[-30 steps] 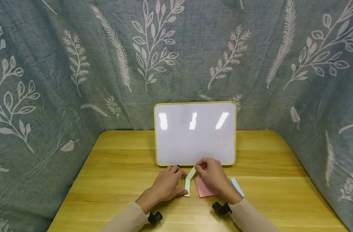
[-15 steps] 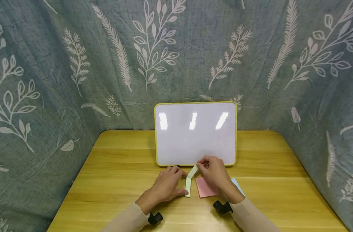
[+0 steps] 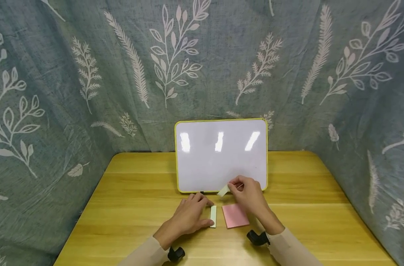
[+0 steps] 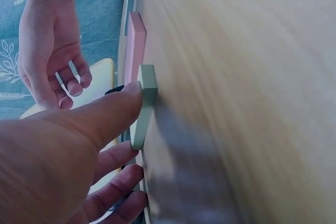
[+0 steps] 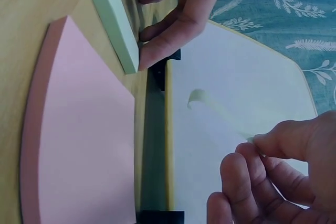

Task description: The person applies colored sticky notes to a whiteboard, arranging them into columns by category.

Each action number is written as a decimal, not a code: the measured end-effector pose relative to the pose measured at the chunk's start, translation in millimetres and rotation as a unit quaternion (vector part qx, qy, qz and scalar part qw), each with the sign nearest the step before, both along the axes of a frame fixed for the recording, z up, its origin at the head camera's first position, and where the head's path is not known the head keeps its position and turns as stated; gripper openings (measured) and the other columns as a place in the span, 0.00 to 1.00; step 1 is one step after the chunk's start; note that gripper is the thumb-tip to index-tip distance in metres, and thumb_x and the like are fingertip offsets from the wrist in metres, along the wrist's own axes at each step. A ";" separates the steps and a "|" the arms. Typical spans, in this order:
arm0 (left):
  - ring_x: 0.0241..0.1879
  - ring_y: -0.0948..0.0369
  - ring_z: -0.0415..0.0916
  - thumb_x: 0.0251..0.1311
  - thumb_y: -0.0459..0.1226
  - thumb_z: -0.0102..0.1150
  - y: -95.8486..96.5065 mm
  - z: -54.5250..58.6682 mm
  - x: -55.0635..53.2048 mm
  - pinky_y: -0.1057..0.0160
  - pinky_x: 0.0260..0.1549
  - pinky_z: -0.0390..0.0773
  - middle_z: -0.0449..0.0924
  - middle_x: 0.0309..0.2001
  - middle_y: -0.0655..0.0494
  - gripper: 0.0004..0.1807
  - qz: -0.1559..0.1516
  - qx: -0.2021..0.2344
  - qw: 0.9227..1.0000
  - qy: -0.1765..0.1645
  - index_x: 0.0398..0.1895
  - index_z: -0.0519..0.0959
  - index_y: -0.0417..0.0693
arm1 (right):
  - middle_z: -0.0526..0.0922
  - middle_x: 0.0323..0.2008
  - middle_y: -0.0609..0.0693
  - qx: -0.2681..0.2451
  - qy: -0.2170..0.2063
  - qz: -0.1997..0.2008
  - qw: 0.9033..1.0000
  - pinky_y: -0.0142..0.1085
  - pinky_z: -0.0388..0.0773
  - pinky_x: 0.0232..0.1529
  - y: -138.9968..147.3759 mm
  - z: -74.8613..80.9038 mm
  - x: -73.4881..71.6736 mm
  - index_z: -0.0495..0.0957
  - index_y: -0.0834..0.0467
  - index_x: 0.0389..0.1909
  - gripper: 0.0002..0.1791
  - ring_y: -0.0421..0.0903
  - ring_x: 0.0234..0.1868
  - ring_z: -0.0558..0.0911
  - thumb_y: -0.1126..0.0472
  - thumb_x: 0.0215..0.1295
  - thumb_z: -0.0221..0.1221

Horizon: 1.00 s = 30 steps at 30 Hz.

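My left hand (image 3: 188, 214) holds a narrow pale green sticky note pad (image 3: 213, 217) on the table, thumb at its near end and index fingertip at the far end. Between thumb and fingers, my right hand (image 3: 250, 195) pinches a single pale green sticky note (image 3: 223, 190) in the air before the whiteboard. The right wrist view shows that note (image 5: 197, 96) apart from the pad, its free end curling. A square pink sticky note pad (image 3: 236, 216) lies between the hands, partly beneath the right wrist in the head view.
A whiteboard (image 3: 218, 162) with a yellow frame stands upright behind the hands, on dark feet. The wooden table (image 3: 129, 207) reaches back to a patterned grey-green curtain (image 3: 129, 74) on the sides and rear. The right forearm hides the table spot behind it.
The green note, earlier still joined to the pad at its far end, has come off and moved up and right with my right hand. The blue strip has passed from sight behind the right arm.
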<state>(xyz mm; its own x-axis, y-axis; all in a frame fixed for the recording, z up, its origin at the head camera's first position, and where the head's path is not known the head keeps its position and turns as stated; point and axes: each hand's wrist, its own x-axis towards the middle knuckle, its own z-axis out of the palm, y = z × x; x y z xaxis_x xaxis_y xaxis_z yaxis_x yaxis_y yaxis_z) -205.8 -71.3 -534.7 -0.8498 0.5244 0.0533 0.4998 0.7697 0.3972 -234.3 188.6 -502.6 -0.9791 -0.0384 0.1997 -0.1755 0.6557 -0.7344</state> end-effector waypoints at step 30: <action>0.45 0.65 0.91 0.87 0.54 0.64 10.4 27.6 -17.5 0.58 0.50 0.89 0.97 0.45 0.61 0.17 0.106 0.281 0.952 -0.053 0.54 0.95 0.57 | 0.96 0.37 0.50 -0.066 0.226 0.065 0.970 0.26 0.84 0.27 -17.8 -1.9 8.0 0.93 0.55 0.45 0.07 0.37 0.25 0.91 0.70 0.75 0.76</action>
<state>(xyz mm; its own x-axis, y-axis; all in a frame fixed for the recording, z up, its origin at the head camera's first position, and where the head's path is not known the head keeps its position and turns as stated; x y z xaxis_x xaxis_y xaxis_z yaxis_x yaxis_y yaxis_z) -223.3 -60.9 -507.2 -0.9498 0.2536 0.1830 0.2907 0.5001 0.8157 -226.2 170.7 -504.5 -0.7790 -0.1005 0.6189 -0.5740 0.5114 -0.6395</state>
